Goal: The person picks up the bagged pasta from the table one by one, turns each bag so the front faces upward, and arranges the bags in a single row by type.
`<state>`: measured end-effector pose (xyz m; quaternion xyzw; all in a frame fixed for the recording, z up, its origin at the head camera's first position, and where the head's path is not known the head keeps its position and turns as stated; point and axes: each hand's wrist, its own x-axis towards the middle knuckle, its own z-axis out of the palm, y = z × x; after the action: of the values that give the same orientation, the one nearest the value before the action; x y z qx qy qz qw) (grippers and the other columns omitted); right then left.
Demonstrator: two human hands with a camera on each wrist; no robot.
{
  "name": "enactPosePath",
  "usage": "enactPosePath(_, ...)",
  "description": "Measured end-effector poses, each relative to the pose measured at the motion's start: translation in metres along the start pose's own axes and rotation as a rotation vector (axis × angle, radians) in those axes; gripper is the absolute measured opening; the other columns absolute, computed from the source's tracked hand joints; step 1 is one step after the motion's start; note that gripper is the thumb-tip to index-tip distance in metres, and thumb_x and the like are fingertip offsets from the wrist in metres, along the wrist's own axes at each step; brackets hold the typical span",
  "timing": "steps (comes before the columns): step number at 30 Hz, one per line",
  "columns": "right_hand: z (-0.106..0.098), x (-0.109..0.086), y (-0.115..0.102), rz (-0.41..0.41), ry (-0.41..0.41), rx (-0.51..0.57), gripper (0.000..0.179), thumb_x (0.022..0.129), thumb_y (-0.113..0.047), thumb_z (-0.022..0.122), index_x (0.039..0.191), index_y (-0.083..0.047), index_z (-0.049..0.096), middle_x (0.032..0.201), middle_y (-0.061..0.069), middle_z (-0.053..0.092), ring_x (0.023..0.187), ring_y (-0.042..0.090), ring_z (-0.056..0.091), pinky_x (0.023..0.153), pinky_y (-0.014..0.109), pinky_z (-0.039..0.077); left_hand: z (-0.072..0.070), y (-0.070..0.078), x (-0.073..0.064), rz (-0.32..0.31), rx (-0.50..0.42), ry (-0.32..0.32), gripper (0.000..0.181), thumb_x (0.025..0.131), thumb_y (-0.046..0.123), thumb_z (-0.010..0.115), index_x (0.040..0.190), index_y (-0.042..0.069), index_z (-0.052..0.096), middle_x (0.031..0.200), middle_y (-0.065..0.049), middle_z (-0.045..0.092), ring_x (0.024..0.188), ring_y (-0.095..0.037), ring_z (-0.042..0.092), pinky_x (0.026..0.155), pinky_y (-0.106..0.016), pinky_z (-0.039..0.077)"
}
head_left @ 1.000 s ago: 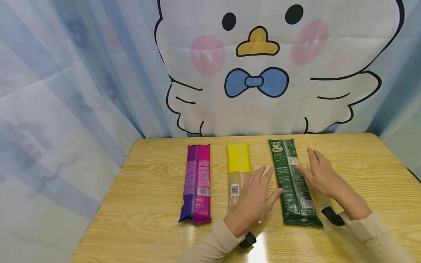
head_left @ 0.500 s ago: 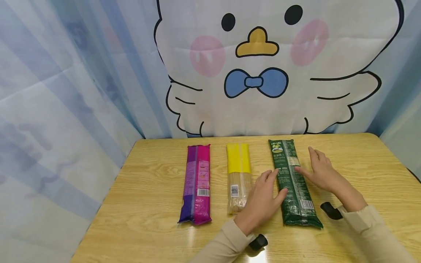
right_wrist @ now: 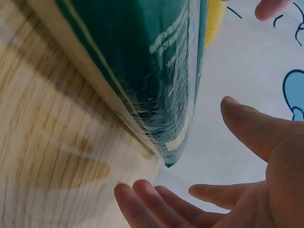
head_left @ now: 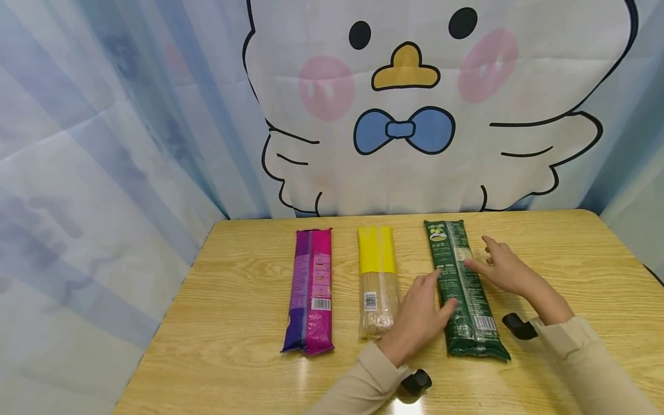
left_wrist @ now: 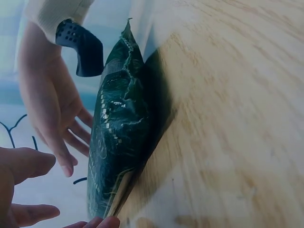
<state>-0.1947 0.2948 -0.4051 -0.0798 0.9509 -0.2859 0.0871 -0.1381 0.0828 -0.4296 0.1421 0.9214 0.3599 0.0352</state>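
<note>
A dark green spaghetti packet lies on the wooden table, its far end tilted slightly left in the head view. At its left edge is my left hand, fingertips by the side and thumb over the top surface. My right hand is at the opposite edge, its thumb over the packet and its other fingers beside it. In the right wrist view the fingers of my right hand are spread, with a gap to the green packet. The left wrist view has my left thumb apart from the packet.
A yellow-topped clear noodle packet lies left of the green one. Further left is a pink and purple packet. A printed curtain hangs behind the table. A black wrist device sits at each cuff.
My left hand has moved right, from over the noodle packet to the green packet's left edge. My right hand has shifted slightly, its fingers bending more. The packets have stayed in place.
</note>
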Motion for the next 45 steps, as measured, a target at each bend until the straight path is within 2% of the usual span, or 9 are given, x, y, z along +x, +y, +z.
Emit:
enactPosePath(6,0.0,0.005,0.002,0.0,-0.014,0.004,0.088,0.102,-0.04,0.054,0.145,0.025,0.011,0.131,0.051,0.038,0.116,0.062,0.047,0.089,0.066,0.047,0.004,0.002,0.001,-0.02,0.002,-0.007,0.063,0.095,0.041,0.066,0.15,0.021,0.044,0.141,-0.001,0.055,0.123,-0.015,0.057,0.101,-0.031,0.05)
enactPosePath(13,0.002,0.009,0.005,0.063,-0.043,0.004,0.089,0.101,-0.046,0.052,0.145,0.023,0.018,0.126,0.045,0.05,0.112,0.058,0.053,0.084,0.06,0.051,0.007,0.003,0.003,-0.023,-0.013,-0.01,0.06,0.095,0.038,0.067,0.147,0.015,0.048,0.14,0.0,0.058,0.126,-0.014,0.056,0.103,-0.029,0.048)
enactPosePath(16,0.003,0.01,0.005,0.078,-0.04,0.015,0.088,0.101,-0.046,0.052,0.144,0.024,0.021,0.124,0.044,0.052,0.11,0.056,0.056,0.084,0.06,0.051,0.01,0.002,0.006,-0.031,-0.036,0.001,0.06,0.093,0.036,0.069,0.144,0.012,0.051,0.13,-0.001,0.064,0.116,-0.011,0.061,0.095,-0.027,0.052)
enactPosePath(21,0.004,0.01,0.003,0.101,-0.041,0.029,0.089,0.1,-0.047,0.054,0.142,0.024,0.023,0.123,0.043,0.054,0.108,0.053,0.058,0.085,0.06,0.051,0.012,-0.001,0.011,-0.074,-0.134,0.002,0.059,0.089,0.031,0.075,0.141,0.011,0.055,0.114,0.0,0.07,0.098,-0.005,0.065,0.079,-0.021,0.055)
enactPosePath(27,0.005,0.01,-0.001,0.121,-0.054,0.035,0.088,0.099,-0.045,0.058,0.14,0.026,0.026,0.12,0.044,0.055,0.097,0.046,0.065,0.082,0.054,0.054,0.013,-0.001,0.016,-0.105,-0.184,0.008,0.054,0.085,0.026,0.08,0.133,0.01,0.062,0.106,0.0,0.073,0.093,-0.005,0.067,0.074,-0.019,0.055)
enactPosePath(31,0.004,0.009,-0.002,0.115,-0.094,0.069,0.085,0.098,-0.04,0.061,0.14,0.025,0.027,0.118,0.044,0.054,0.081,0.032,0.07,0.071,0.045,0.058,0.012,-0.001,0.019,-0.117,-0.202,0.004,0.052,0.083,0.024,0.082,0.131,0.01,0.065,0.094,0.003,0.071,0.083,-0.001,0.063,0.07,-0.018,0.053)
enactPosePath(36,0.001,0.005,-0.001,0.142,-0.157,0.161,0.087,0.097,-0.04,0.062,0.142,0.024,0.023,0.121,0.044,0.052,0.082,0.028,0.069,0.068,0.041,0.06,0.011,-0.001,0.02,-0.129,-0.23,-0.004,0.054,0.082,0.021,0.083,0.131,0.01,0.064,0.082,0.007,0.065,0.069,0.001,0.053,0.066,-0.017,0.049)
enactPosePath(41,0.001,0.003,0.002,0.176,-0.188,0.233,0.089,0.097,-0.041,0.062,0.145,0.021,0.021,0.122,0.042,0.053,0.083,0.023,0.069,0.07,0.04,0.061,0.011,-0.002,0.022,-0.138,-0.235,-0.006,0.056,0.081,0.021,0.084,0.132,0.01,0.064,0.089,0.005,0.069,0.072,0.002,0.055,0.069,-0.017,0.051)
enactPosePath(45,0.001,0.002,0.004,0.186,-0.204,0.275,0.084,0.098,-0.037,0.061,0.144,0.022,0.022,0.123,0.042,0.052,0.079,0.021,0.069,0.069,0.039,0.06,0.01,-0.003,0.022,-0.159,-0.288,-0.019,0.058,0.08,0.018,0.085,0.133,0.01,0.063,0.1,0.003,0.069,0.076,0.0,0.057,0.069,-0.018,0.051)
